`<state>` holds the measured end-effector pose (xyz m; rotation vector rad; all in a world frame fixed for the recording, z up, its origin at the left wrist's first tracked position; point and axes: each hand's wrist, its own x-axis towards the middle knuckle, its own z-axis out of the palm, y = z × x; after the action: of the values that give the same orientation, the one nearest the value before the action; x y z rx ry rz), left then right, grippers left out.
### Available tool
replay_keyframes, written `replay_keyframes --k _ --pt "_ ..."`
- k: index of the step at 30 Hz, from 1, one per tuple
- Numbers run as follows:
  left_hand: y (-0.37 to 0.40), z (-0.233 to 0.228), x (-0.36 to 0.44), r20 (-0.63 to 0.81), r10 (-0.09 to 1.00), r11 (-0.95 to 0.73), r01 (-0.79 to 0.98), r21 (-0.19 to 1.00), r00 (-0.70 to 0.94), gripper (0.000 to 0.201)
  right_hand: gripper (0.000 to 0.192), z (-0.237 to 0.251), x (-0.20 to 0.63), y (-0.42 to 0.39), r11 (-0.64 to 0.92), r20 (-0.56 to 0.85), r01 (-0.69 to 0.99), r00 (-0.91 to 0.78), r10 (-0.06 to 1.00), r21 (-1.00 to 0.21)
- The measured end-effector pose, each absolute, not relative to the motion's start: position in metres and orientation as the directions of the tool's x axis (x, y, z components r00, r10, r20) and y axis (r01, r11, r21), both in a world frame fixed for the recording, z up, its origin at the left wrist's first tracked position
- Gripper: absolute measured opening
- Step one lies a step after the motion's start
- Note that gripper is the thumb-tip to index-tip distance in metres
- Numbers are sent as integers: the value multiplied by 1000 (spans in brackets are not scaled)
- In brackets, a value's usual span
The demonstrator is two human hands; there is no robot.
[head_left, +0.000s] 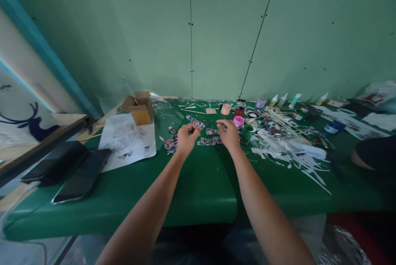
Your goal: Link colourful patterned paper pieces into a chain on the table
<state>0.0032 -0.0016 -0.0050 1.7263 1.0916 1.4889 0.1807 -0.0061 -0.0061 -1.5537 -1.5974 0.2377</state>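
1. The left hand (186, 138) is pinching a mottled multicoloured strip (193, 120) above the green bench (202, 182), fingers clamped on its near edge.
2. The right hand (228, 134) is hovering nearby; I cannot tell whether its fingers are gripping anything.
3. The strip is looking light, thin, probably easily bent; its edges are offering the best hold.

Left hand (186, 138): 1. Right hand (228, 134): 1. Patterned pieces (210, 141): at least 4, overlapping. Box (141, 115): 1. Sheets (145, 144): at least 2. Jars (239, 111): at least 6. Bottles (295, 100): 4. Phones (81, 178): at least 1. Paper strips (315, 152): too tangled to count.
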Motion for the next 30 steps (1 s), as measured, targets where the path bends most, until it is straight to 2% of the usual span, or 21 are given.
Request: replay_keyframes --k 1,3,5,8,17,26,30 --pt "-2 -5 3 482 875 -479 206 853 38 26 33 -4 175 -7 307 438 590 88 895 -747" --pt "-3 -3 4 481 875 -480 219 850 51 26 37 -2 162 -10 400 408 313 -45 912 -861" --pt "-4 -2 5 479 876 -481 218 850 64 26 38 -2 152 -13 396 387 110 -96 917 -912" --pt "-6 -1 6 474 878 -478 204 854 74 26 37 -5 147 -12 348 349 -25 -80 934 -937" --pt "-6 -4 7 491 864 -503 145 852 109 26 41 -9 148 -6 201 226 -195 -116 967 -960" --pt "-7 1 9 437 896 -441 36 897 79 26 25 0 147 -14 341 341 -17 -36 939 -940" --pt "-7 1 10 426 902 -428 3 904 74 28 24 2 147 -16 379 379 24 -16 925 -925"
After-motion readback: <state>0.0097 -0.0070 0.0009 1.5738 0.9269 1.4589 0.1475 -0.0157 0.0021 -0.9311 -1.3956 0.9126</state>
